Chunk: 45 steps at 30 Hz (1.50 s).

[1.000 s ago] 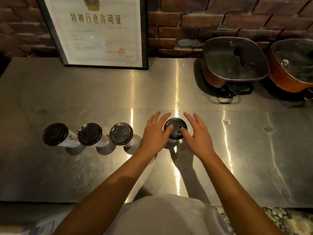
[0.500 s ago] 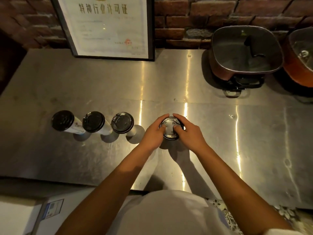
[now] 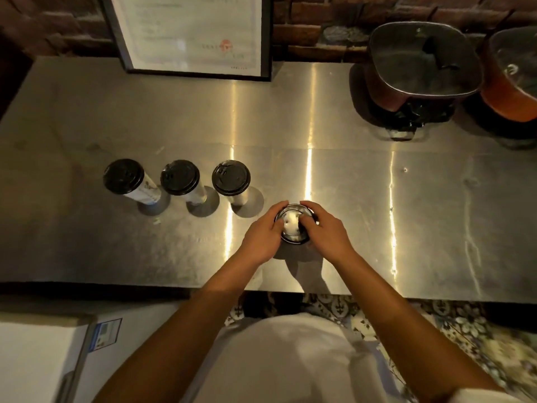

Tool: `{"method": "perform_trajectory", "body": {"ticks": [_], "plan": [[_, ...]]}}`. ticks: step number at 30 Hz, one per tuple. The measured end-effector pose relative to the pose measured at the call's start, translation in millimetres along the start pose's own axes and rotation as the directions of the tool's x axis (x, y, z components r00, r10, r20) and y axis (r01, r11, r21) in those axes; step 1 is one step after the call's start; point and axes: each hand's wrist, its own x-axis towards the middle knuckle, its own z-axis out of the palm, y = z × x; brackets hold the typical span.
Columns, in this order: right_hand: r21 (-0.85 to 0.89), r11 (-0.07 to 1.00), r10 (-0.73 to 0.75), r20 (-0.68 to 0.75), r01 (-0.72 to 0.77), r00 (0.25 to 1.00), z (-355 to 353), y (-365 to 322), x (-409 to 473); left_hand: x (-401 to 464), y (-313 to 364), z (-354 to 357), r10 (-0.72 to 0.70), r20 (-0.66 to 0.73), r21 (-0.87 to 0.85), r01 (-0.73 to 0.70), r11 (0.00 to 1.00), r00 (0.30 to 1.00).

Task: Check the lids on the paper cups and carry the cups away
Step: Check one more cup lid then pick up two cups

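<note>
Cups: three tall paper cups [image 3: 146, 191] [image 3: 194, 191] [image 3: 239, 193] with round black lids stand in a row at centre left on the brushed steel counter [image 3: 377, 228].
Left hand [image 3: 260, 238]: fingers curled round the fourth cup [image 3: 295, 223] at frame centre, thumb on its glossy lid.
Right hand [image 3: 327, 232]: curled round the same cup, thumb on the lid.
Upper right: two lidded pots [image 3: 421, 59] [image 3: 511, 80].

Three lidded cups [image 3: 180, 181] stand left of the held cup [image 3: 295, 225].

Steel counter [image 3: 436, 216], framed certificate [image 3: 189, 33], two lidded pots [image 3: 421, 62], brick wall [image 3: 313, 21]
</note>
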Motion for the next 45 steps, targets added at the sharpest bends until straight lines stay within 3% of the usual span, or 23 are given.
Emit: {"method": "perform_trajectory", "body": {"ticks": [4,11,16,26,33,37,45], "plan": [[-0.079,0.995,-0.065,-0.099,0.057,0.993,18,-21,8,-6,-9,-2,0.008,0.001,0.002,-0.008,1.000,1.000],[-0.303,0.952,-0.050,-0.275,-0.038,0.960,44,-30,25,-3,-7,-3,-0.103,0.052,-0.184,0.111,0.977,0.993],[-0.247,0.969,-0.050,-0.301,-0.027,0.952,43,-23,24,-6,-8,-1,-0.113,0.056,-0.241,0.123,0.963,0.992],[-0.324,0.943,-0.021,-0.269,-0.070,0.963,42,-26,27,-4,-9,-2,-0.153,0.118,-0.334,0.184,0.924,0.981],[-0.323,0.946,-0.077,-0.336,-0.038,0.939,47,-26,25,-3,-13,-2,-0.119,0.117,-0.339,0.152,0.928,0.986],[-0.346,0.938,-0.068,-0.263,-0.028,0.962,42,-27,26,-5,-16,3,-0.122,0.106,-0.369,0.153,0.917,0.987],[-0.235,0.971,-0.026,-0.266,-0.039,0.964,38,-25,25,-10,-6,4,-0.160,0.054,-0.378,0.168,0.910,0.986]]}}
